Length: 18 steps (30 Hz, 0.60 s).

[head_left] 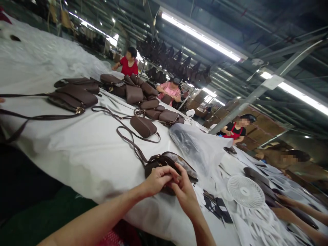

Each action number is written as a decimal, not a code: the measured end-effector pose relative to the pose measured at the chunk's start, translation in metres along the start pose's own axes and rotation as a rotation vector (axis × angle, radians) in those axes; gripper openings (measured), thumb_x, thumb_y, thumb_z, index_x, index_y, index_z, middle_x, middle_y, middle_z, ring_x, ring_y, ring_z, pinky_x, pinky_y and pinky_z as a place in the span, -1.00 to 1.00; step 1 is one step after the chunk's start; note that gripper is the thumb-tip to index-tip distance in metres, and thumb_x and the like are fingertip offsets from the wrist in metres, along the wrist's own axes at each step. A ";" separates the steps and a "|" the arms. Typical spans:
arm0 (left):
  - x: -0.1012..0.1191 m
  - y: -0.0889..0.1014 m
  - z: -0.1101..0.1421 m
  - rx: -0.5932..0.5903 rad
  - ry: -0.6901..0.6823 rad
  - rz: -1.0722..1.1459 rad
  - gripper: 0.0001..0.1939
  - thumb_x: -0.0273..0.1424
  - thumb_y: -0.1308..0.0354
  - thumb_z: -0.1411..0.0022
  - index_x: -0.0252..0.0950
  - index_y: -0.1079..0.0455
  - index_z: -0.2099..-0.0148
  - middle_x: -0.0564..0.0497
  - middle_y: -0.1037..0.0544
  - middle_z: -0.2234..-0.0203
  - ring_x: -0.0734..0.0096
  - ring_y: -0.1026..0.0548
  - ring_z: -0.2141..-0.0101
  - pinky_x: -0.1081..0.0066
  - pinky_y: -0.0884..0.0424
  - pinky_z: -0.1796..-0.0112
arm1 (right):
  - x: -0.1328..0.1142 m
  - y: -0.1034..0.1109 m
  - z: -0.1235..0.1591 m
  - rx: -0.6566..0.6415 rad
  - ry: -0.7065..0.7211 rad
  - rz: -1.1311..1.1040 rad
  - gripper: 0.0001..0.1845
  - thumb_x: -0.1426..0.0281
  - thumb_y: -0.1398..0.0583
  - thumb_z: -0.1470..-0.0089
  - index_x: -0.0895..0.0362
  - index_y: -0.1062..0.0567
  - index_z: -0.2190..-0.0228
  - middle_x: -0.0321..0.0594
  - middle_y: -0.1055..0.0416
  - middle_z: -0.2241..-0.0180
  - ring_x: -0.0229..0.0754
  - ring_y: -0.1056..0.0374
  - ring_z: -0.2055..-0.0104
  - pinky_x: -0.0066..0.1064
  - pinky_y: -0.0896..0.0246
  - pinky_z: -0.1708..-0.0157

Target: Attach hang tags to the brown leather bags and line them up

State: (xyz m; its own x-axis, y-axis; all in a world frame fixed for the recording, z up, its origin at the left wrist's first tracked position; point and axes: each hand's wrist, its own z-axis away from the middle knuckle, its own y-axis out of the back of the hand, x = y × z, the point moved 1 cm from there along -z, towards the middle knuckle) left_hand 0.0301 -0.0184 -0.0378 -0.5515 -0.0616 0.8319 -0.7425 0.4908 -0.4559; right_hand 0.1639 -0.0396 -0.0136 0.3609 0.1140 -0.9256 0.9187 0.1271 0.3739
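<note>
Right at the table's front edge lies a dark brown handbag (169,159), unzipped, with pale filling or lining showing in its opening. Its long strap (130,141) trails up and left over the white cloth. Both of my hands meet over the bag's near side. My left hand (159,179) has its fingers curled and pinched. Against it, my right hand (183,184) brings thumb and fingertips together, one finger raised toward the opening. Whatever sits between the fingertips is too small or hidden to make out.
Brown bags (143,127) lie across the white-covered table (102,153). Clear plastic sheeting (192,143) is behind my bag. To the right are black pieces (217,206), a white round basket (246,192) and white strips. A co-worker's arms (302,215) reach in at far right; other people stand beyond.
</note>
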 end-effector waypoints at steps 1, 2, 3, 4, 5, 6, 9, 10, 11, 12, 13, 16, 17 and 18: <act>0.000 0.005 -0.006 0.033 -0.033 -0.018 -0.85 -0.41 -0.14 -0.14 -0.34 -0.49 0.26 -0.03 -0.55 0.40 0.41 -0.47 0.36 0.47 -0.34 0.34 | -0.001 0.005 -0.007 -0.015 -0.016 0.012 -0.29 0.31 -0.17 -0.04 0.06 -0.10 -0.20 -0.20 -0.48 0.23 -0.14 -0.45 0.22 -0.28 -0.44 0.20; 0.001 0.012 -0.010 0.066 -0.061 -0.031 -0.85 -0.42 -0.14 -0.13 -0.34 -0.49 0.26 -0.03 -0.56 0.39 0.42 -0.46 0.37 0.49 -0.32 0.37 | -0.004 0.009 -0.013 -0.028 -0.025 0.061 -0.35 0.28 -0.16 -0.06 0.07 -0.17 -0.17 -0.24 -0.47 0.31 -0.15 -0.44 0.32 -0.34 -0.43 0.34; 0.002 0.018 -0.014 0.101 -0.073 -0.032 -0.84 -0.42 -0.14 -0.12 -0.34 -0.48 0.25 -0.03 -0.56 0.39 0.44 -0.46 0.38 0.50 -0.30 0.41 | -0.007 0.013 -0.017 -0.040 -0.020 0.145 -0.45 0.24 -0.15 -0.08 0.08 -0.27 -0.10 -0.26 -0.45 0.37 -0.17 -0.40 0.39 -0.38 -0.38 0.45; 0.002 0.025 -0.017 0.133 -0.069 -0.023 -0.83 -0.42 -0.14 -0.11 -0.35 -0.48 0.23 -0.03 -0.57 0.38 0.46 -0.45 0.41 0.51 -0.27 0.44 | -0.011 0.017 -0.020 -0.051 0.005 0.248 -0.55 0.21 -0.14 -0.10 0.08 -0.38 -0.02 -0.26 -0.44 0.41 -0.19 -0.37 0.44 -0.41 -0.33 0.50; 0.003 0.032 -0.018 0.169 -0.056 -0.009 -0.81 -0.41 -0.14 -0.10 -0.36 -0.46 0.22 -0.04 -0.57 0.38 0.47 -0.44 0.44 0.52 -0.24 0.47 | -0.016 0.019 -0.023 -0.063 0.044 0.357 -0.64 0.19 -0.13 -0.13 0.08 -0.46 0.08 -0.27 -0.44 0.45 -0.19 -0.35 0.46 -0.42 -0.28 0.51; 0.004 0.039 -0.019 0.211 -0.039 0.003 -0.80 -0.40 -0.15 -0.10 -0.37 -0.45 0.21 -0.06 -0.57 0.37 0.48 -0.44 0.46 0.53 -0.22 0.49 | -0.020 0.021 -0.026 -0.079 0.089 0.456 -0.69 0.19 -0.11 -0.15 0.07 -0.52 0.18 -0.27 -0.43 0.48 -0.20 -0.34 0.46 -0.42 -0.24 0.49; 0.004 0.058 -0.016 0.382 -0.048 -0.083 -0.77 -0.37 -0.12 -0.14 -0.36 -0.40 0.15 -0.07 -0.56 0.32 0.46 -0.46 0.43 0.51 -0.26 0.47 | -0.033 0.021 -0.033 -0.154 0.154 0.641 -0.71 0.21 -0.06 -0.21 0.05 -0.53 0.37 -0.33 -0.39 0.57 -0.23 -0.32 0.49 -0.42 -0.15 0.44; 0.003 0.063 -0.014 0.443 -0.084 -0.180 -0.76 -0.39 -0.10 -0.15 -0.34 -0.40 0.12 -0.07 -0.55 0.29 0.43 -0.47 0.37 0.48 -0.30 0.43 | -0.036 0.019 -0.037 -0.178 0.148 0.669 -0.71 0.22 -0.06 -0.21 0.05 -0.49 0.41 -0.35 -0.38 0.59 -0.25 -0.29 0.52 -0.43 -0.12 0.46; 0.003 0.067 -0.012 0.484 -0.130 -0.307 -0.74 -0.43 -0.10 -0.13 -0.32 -0.39 0.09 -0.07 -0.54 0.23 0.39 -0.47 0.30 0.44 -0.35 0.35 | -0.039 0.018 -0.040 -0.202 0.145 0.682 -0.73 0.25 -0.06 -0.21 0.06 -0.45 0.45 -0.36 -0.38 0.60 -0.26 -0.28 0.53 -0.43 -0.10 0.47; 0.002 0.069 -0.010 0.498 -0.178 -0.448 -0.69 -0.48 -0.09 -0.10 -0.30 -0.39 0.06 -0.07 -0.52 0.18 0.34 -0.46 0.21 0.37 -0.38 0.25 | -0.040 0.016 -0.042 -0.218 0.146 0.678 -0.74 0.27 -0.06 -0.21 0.07 -0.41 0.47 -0.36 -0.38 0.59 -0.27 -0.28 0.53 -0.43 -0.09 0.46; 0.001 0.072 -0.008 0.487 -0.221 -0.585 -0.62 -0.53 -0.09 -0.06 -0.28 -0.38 0.03 -0.08 -0.51 0.12 0.29 -0.44 0.13 0.29 -0.38 0.13 | -0.041 0.014 -0.045 -0.228 0.145 0.660 -0.74 0.28 -0.06 -0.20 0.07 -0.38 0.49 -0.36 -0.39 0.58 -0.27 -0.28 0.51 -0.44 -0.10 0.45; -0.004 0.077 -0.011 0.407 -0.261 -0.838 -0.43 -0.62 -0.05 0.03 -0.27 -0.31 -0.09 -0.11 -0.46 -0.01 0.20 -0.37 -0.02 0.12 -0.27 -0.09 | -0.041 0.009 -0.051 -0.252 0.081 0.519 -0.73 0.24 -0.03 -0.21 0.08 -0.34 0.47 -0.34 -0.39 0.54 -0.28 -0.30 0.50 -0.46 -0.13 0.46; -0.005 0.080 -0.014 0.391 -0.247 -0.875 -0.40 -0.62 -0.04 0.03 -0.28 -0.28 -0.11 -0.12 -0.45 -0.01 0.20 -0.37 -0.02 0.10 -0.25 -0.10 | -0.041 0.008 -0.052 -0.256 0.041 0.465 -0.72 0.22 -0.03 -0.21 0.08 -0.34 0.46 -0.35 -0.37 0.55 -0.28 -0.30 0.52 -0.47 -0.13 0.49; -0.006 0.082 -0.018 0.375 -0.229 -0.904 -0.41 -0.63 -0.02 0.02 -0.29 -0.28 -0.11 -0.12 -0.46 0.00 0.21 -0.38 -0.01 0.12 -0.27 -0.09 | -0.041 0.007 -0.054 -0.254 0.011 0.423 -0.71 0.19 -0.02 -0.20 0.08 -0.33 0.45 -0.37 -0.34 0.57 -0.29 -0.29 0.56 -0.47 -0.12 0.53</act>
State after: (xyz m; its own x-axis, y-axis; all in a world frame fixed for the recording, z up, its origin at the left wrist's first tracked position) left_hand -0.0206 0.0384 -0.0747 0.2477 -0.4606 0.8523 -0.9688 -0.1258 0.2136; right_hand 0.1465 0.0100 0.0303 0.6908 0.2175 -0.6895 0.6237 0.3032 0.7205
